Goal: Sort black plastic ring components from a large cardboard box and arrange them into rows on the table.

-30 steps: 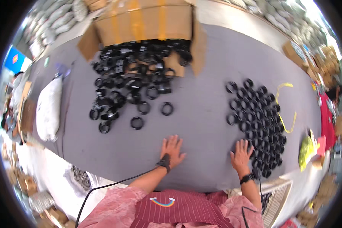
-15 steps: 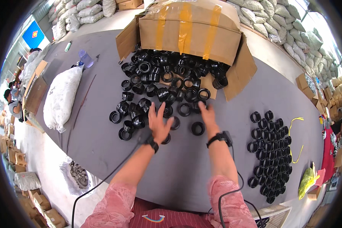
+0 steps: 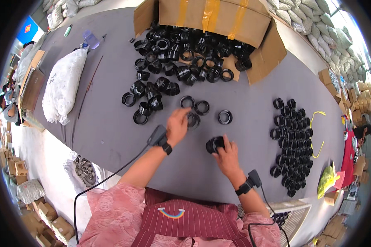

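Note:
My left hand (image 3: 177,126) is above the middle of the table, fingers curled against a slightly blurred black plastic ring (image 3: 193,120). Just beyond it lie two loose rings, one of them a black ring (image 3: 202,108) lying flat. Nearer to me, my right hand (image 3: 228,158) is closed on black rings (image 3: 213,145), which seem to be two pressed together; the fingers partly cover them. Another single ring (image 3: 224,117) rests between the hands and the far pile. That heap of black rings (image 3: 181,53) spills from a tipped cardboard box (image 3: 218,20).
Black rings in tight rows (image 3: 292,144) stand at the right, beside yellow strips (image 3: 317,123). A stuffed white sack (image 3: 65,86) and a clear bottle (image 3: 91,40) lie on the left of the grey table (image 3: 123,152). Cables trail from both wrists.
My right hand has come nearer and closed on black rings. My left hand's spread fingers have curled in by a ring. The whole view has shifted, with the pile now higher up.

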The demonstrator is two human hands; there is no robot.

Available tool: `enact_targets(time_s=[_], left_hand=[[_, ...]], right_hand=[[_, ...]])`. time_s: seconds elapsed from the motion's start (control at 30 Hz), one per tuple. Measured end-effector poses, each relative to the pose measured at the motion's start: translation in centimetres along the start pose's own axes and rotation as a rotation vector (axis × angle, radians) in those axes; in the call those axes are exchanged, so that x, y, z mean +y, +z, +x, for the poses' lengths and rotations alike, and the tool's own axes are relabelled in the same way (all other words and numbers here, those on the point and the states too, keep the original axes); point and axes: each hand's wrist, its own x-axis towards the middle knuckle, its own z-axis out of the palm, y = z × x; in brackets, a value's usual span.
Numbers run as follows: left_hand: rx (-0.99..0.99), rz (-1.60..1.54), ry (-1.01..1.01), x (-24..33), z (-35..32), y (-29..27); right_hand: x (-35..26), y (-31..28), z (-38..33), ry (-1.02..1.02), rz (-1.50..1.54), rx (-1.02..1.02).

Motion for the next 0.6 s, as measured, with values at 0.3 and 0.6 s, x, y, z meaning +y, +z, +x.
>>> enact_targets(time_s=[0.3, 0.6], left_hand=[[-0.423, 0.210, 0.040, -1.0, -15.2, 0.6], [-0.124, 0.266, 0.020, -0.8, -8.8, -1.5]], right_hand=[[-3.4, 3.4, -9.2, 0.465, 0.500, 0.440], [1.6, 0.4, -8.4, 0.358, -0.003, 0.168]])
